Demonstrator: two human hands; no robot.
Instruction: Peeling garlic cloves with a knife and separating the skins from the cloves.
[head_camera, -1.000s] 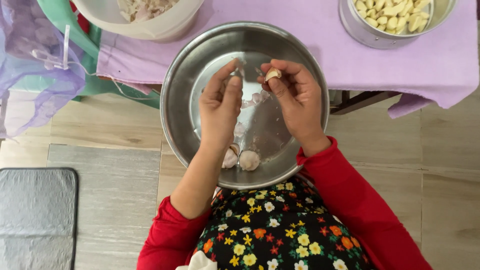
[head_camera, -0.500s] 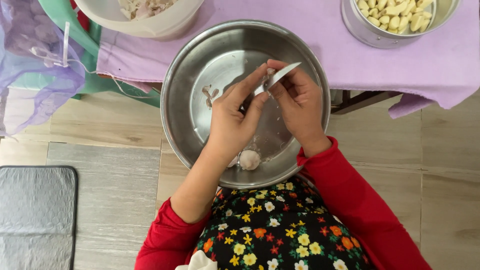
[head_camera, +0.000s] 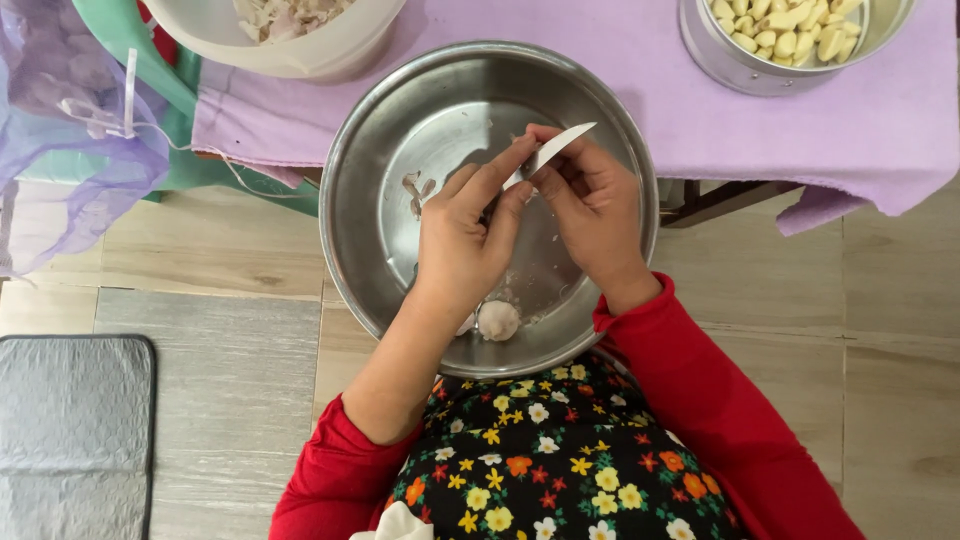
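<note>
A wide steel bowl (head_camera: 380, 150) rests on my lap, against the edge of a table. Both hands meet above its middle. My left hand (head_camera: 465, 245) is closed around a small knife (head_camera: 558, 148), whose pale blade points up and to the right past my fingertips. My right hand (head_camera: 595, 215) pinches a garlic clove against the blade; my fingers hide the clove almost entirely. A garlic piece (head_camera: 497, 320) lies at the near side of the bowl, below my left wrist. A few bits of skin (head_camera: 415, 190) lie on the bowl's left side.
A steel pot of peeled garlic cloves (head_camera: 790, 35) stands on the purple cloth (head_camera: 620, 60) at top right. A cream bowl of skins (head_camera: 300, 40) sits at top left. A purple mesh bag (head_camera: 70, 110) hangs left. A grey mat (head_camera: 70, 440) lies on the floor.
My left hand moved right from the bowl's middle to meet my right hand. The knife blade came into view between them, and the clove went out of sight behind my fingers.
</note>
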